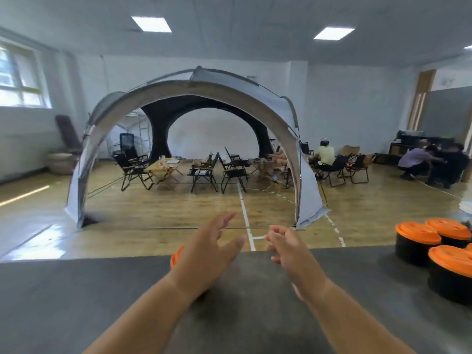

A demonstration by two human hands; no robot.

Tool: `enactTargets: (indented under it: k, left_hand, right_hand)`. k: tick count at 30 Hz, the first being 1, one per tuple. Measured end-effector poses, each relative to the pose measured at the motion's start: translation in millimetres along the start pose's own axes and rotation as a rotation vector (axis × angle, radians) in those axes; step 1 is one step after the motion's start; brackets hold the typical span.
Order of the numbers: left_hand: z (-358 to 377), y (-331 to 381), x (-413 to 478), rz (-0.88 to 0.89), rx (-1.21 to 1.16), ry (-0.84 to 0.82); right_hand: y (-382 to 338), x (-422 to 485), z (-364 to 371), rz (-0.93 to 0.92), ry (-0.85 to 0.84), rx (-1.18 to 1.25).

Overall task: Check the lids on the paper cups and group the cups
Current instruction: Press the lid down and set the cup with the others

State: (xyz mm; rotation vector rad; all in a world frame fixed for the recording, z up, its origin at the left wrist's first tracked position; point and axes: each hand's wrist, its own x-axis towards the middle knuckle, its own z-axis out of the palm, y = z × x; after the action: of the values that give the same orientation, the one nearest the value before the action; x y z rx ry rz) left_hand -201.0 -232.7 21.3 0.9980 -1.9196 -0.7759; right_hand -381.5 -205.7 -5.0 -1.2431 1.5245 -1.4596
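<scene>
Several black paper cups with orange lids (pixel 419 233) stand grouped at the right edge of the dark grey table (pixel 76 302). One more orange lid (pixel 176 255) peeks out behind my left hand (pixel 207 254), its cup hidden by the hand. My left hand hovers over the table's far edge with fingers straight and spread, holding nothing. My right hand (pixel 291 249) is beside it, a little to the right, fingers loosely curled and empty. The two hands are apart.
Beyond the table's far edge lies a wooden floor with a large grey dome tent (pixel 194 103), folding chairs and a low table inside. People sit and crouch at the far right (pixel 431 162).
</scene>
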Motion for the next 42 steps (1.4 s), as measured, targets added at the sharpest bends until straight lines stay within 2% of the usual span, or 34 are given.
enactTargets:
  k: [4,7,10,13,17,20,25,32,37,42]
  left_hand:
    - [-28,-38,-13,0.005,0.145,0.272]
    - [-30,-63,-15,-0.204,0.036,0.336]
    - [-18,-74,-16,-0.392,-0.242,0.274]
    - [0,-70,-14,-0.384,-0.325,0.184]
    - [28,-55,1,-0.321,-0.411,0.043]
    - [55,-51,8,-0.301,-0.377,-0.059]
    - [75,-63,6,-0.335,-0.41,-0.065]
    - [78,-69,-1,-0.21,-0.329,-0.082]
    - [79,-74,-1,-0.221,-0.339,-0.052]
    - [79,-78,1,-0.214,-0.313,-0.046]
  right_hand:
    - [6,4,50,0.028,-0.098,-0.017]
    - [12,3,78,0.073,-0.185,-0.05]
    - [18,-2,95,0.126,-0.247,-0.019]
    - [16,-7,91,0.119,-0.275,0.01]
    - [22,1,54,0.08,-0.084,-0.014]
    - [33,4,28,0.084,0.029,-0.044]
    - [46,3,10,0.149,0.049,-0.068]
    - [41,29,5,0.257,0.115,0.052]
    - [22,50,7,0.395,0.007,0.153]
    - [17,52,12,0.497,-0.115,0.145]
